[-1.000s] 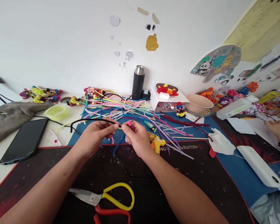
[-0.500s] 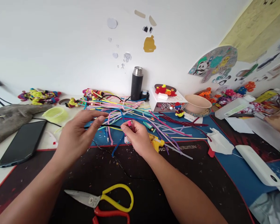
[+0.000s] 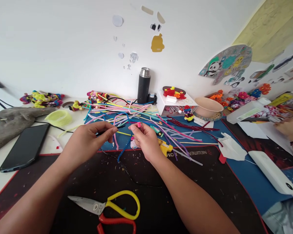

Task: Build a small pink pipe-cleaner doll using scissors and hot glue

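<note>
My left hand [image 3: 92,139] pinches a thin black stem [image 3: 121,126], whose end sticks out to the right past the fingertips. Close by on the right, my right hand [image 3: 145,139] is closed round a small pink piece [image 3: 139,124] that shows above its thumb. A small gap parts the two hands. Behind them lies a pile of coloured pipe cleaners [image 3: 127,112]. Nearer me, scissors [image 3: 100,208] with one yellow and one red handle rest on the black mat [image 3: 180,201].
A phone [image 3: 24,148] lies at the left. A black flask [image 3: 144,86], a white box [image 3: 177,107] and a bowl [image 3: 208,107] stand at the back. At the right are a white device [image 3: 273,172] and another person's hand [image 3: 288,128].
My left hand's fingers have closed in on the black stem and moved slightly right. The stem's end has come away from my right hand. The view has shifted slightly.
</note>
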Demonstrator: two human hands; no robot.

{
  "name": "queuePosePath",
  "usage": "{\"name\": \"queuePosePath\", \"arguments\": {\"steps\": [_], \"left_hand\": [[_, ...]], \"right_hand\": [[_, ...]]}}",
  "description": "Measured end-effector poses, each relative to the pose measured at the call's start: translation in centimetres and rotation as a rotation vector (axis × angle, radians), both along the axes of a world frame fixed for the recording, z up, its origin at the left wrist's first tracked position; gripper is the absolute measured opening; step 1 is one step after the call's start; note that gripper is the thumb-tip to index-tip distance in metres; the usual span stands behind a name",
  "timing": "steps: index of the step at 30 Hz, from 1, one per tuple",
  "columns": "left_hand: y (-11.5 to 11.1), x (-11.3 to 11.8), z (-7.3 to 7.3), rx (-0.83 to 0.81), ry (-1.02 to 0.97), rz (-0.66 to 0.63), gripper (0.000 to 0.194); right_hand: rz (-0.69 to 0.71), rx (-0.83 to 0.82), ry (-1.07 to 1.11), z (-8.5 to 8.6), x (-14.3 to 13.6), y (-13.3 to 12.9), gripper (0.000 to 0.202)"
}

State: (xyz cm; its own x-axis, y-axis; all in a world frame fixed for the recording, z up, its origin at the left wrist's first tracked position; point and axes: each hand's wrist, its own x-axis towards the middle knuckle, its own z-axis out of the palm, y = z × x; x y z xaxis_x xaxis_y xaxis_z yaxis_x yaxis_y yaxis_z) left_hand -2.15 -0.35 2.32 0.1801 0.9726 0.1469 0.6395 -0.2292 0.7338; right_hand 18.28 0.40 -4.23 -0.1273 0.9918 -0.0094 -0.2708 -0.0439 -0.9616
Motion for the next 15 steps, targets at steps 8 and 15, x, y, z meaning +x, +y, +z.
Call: {"name": "queuePosePath", "arguments": {"steps": [8,15], "left_hand": [[-0.17,0.82,0.22,-0.056,-0.136,0.008,0.046],[-0.10,0.81,-0.03,-0.042,-0.146,0.004,0.047]], "right_hand": [[0.009,-0.033,0.040,0.05,-0.18,-0.17,0.047],[0.036,-0.001,-0.014,-0.45,-0.29,-0.22,0.051]]}}
